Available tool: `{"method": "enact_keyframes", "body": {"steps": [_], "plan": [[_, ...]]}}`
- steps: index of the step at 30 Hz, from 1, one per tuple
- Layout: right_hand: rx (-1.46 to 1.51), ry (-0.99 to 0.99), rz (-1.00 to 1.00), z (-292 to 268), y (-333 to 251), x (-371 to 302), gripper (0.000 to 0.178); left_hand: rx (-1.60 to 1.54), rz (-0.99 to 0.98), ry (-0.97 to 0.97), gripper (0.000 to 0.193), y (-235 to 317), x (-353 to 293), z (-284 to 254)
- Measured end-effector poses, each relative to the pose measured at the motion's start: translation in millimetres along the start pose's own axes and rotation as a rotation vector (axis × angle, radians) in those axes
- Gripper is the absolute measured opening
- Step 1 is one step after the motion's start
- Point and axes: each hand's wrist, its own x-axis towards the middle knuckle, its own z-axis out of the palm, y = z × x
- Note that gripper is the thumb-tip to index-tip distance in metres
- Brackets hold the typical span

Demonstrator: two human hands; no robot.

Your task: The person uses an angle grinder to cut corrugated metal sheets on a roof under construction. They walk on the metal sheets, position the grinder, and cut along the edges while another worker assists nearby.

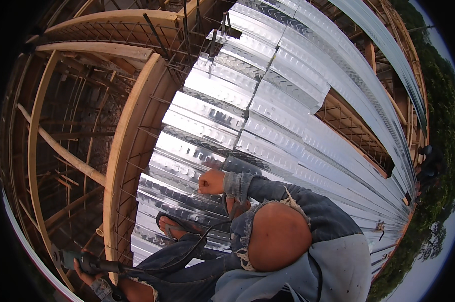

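Observation:
At the lower left, my left hand (85, 276) is wrapped round the body of an angle grinder (89, 262), held out past my bent leg beside the timber edge. A black cord (212, 229) runs over my legs. My right hand (211, 181) is curled closed above the shiny corrugated metal decking (275, 116), in front of my raised knee. Nothing shows between its fingers. I crouch on the decking, with one sandalled foot (171, 227) close to its left edge.
Left of the decking, a wooden form beam (129, 136) with steel bars borders a deep opening crossed by poles. Dark rebar stubs (213, 43) stand at the far edge. A rectangular opening (356, 128) breaks the decking on the right. Another person (429, 161) is at the far right.

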Motion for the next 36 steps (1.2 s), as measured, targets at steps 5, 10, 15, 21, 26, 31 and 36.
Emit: {"method": "enact_keyframes", "body": {"steps": [5,10,15,21,26,31,36], "plan": [[-0.002,0.104,0.005,-30.7,-0.7,5.9,0.023,0.066,-0.001,-0.039,0.048,1.2,3.4,-4.5],[0.048,0.367,-0.037,-73.1,2.4,13.0,0.021,0.068,-0.044,-0.065,0.048,2.3,3.1,-5.9],[0.068,0.782,0.101,-158.1,22.1,23.1,0.015,-0.015,-0.064,-0.034,0.049,1.4,-2.1,-1.6],[-0.169,0.916,0.172,-232.5,33.0,38.4,0.019,0.017,-0.042,0.008,0.049,3.3,-2.0,-4.0],[-0.199,0.88,0.246,-246.9,35.4,62.4,0.02,0.005,-0.052,0.012,0.049,4.5,0.7,-6.5],[-0.353,0.633,0.255,-241.0,39.5,80.2,0.021,0.067,-0.003,0.001,0.049,3.4,8.7,-9.2],[-0.273,0.559,0.257,-231.8,24.3,79.2,0.021,-0.101,-0.04,0.03,0.052,-1.2,22.4,-1.1]]}}
